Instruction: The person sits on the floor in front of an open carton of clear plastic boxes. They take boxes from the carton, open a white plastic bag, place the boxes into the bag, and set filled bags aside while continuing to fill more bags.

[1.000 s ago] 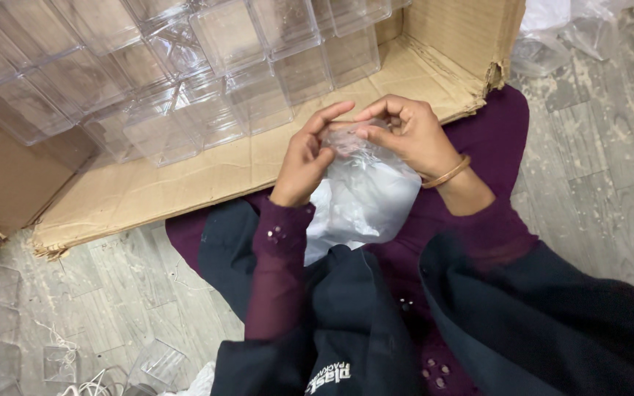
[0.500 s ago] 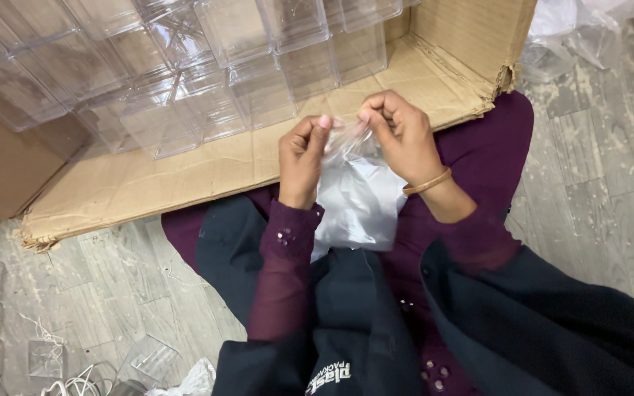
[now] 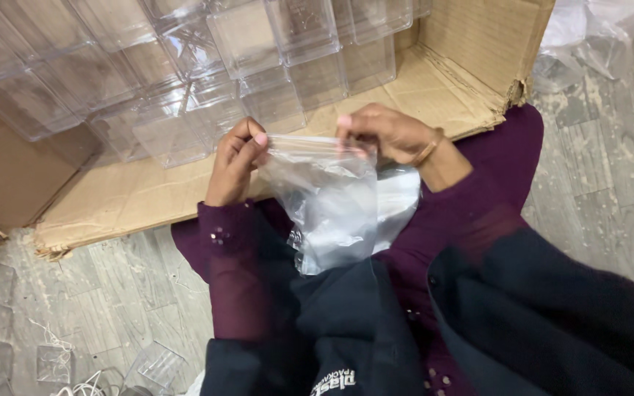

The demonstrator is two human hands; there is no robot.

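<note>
At the centre of the frame, the left hand [image 3: 235, 161] and the right hand [image 3: 387, 132] hold a thin clear plastic bag [image 3: 332, 202] by its top edge. Each hand pinches a corner of the bag's mouth between thumb and fingertips, fingers closed tight on the film, and the edge runs taut between them. The bag hangs down over the person's lap, against the dark purple sleeves [image 3: 232, 271] and a black garment [image 3: 346, 330]. Its mouth looks pulled wide, yet whether anything lies inside cannot be told; the film shows only creases and glare.

Across the upper left of the frame, many clear rigid plastic boxes [image 3: 185, 66] lie packed in rows on a flattened brown cardboard carton [image 3: 434, 81]. None of them touches the bag or either hand, so as the scene stands the bag is spread and the boxes sit untouched. More loose clear plastic pieces [image 3: 152, 363] lie on the grey wood-grain floor [image 3: 610, 191] at lower left.
</note>
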